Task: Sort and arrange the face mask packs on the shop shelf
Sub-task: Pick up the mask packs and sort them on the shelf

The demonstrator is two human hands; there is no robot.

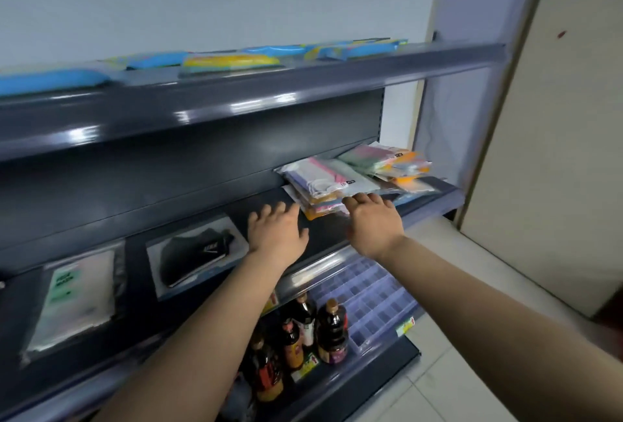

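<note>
Head view: both hands reach over the dark middle shelf (101,337) at mid-frame.
Right hand (372,221): fingers straight and spread, tips touching the near edge of the mask pile; it grasps nothing.
Left hand (276,231): fingers relaxed and spread, released, just left of the pile; I cannot tell whether it touches the shelf.
Mask pile (332,182): clear packs in a loose, slanted stack at centre right of the frame, showing pink, white, orange and green; a second heap (394,160) leans just right of it.
Laid-out packs: a black mask pack (195,254) lies flat at lower centre left; a clear pack with a green label (74,300) lies at lower left.
Top shelf (236,98): blue and yellow packs (232,61) in a row, blurred.
Lower shelf: dark bottles (332,330) beside clear compartment boxes (371,300).
</note>
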